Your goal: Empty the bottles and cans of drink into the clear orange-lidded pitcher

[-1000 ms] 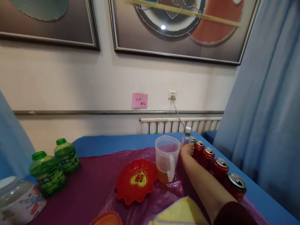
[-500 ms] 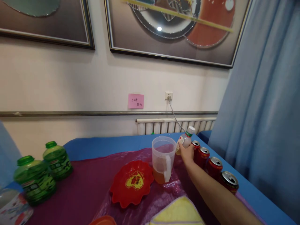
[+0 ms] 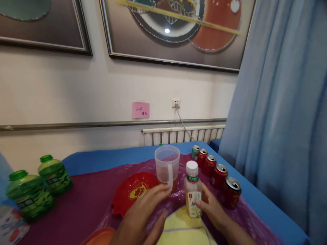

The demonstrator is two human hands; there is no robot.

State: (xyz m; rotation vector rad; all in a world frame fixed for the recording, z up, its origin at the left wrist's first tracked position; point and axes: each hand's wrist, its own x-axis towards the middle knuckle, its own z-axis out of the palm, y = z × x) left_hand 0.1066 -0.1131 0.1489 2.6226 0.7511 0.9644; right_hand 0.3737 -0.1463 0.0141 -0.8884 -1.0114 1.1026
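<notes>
My right hand [image 3: 213,207] is wrapped round a clear drink bottle [image 3: 193,194] with a white cap, held upright above the yellow cloth [image 3: 178,223]. My left hand [image 3: 143,214] reaches in from below with its fingers stretched out and apart, holding nothing. Its fingertips come near the handle of a translucent measuring jug [image 3: 166,163], which has some amber liquid in the bottom; whether they touch it I cannot tell. Partly behind my left hand lies a red scalloped plate [image 3: 122,194] with a yellow print in its middle.
Several drink cans [image 3: 221,175] stand in a row along the right side. At the left are two green bottles [image 3: 55,177] and a white patterned container [image 3: 11,224]. An orange dish [image 3: 99,236] shows at the bottom edge. Purple plastic sheeting [image 3: 84,194] covers the blue table [image 3: 102,158].
My right hand has brought the bottle from beside the far cans nearer to me. A green can at the row's far end now shows. My left hand has come into view.
</notes>
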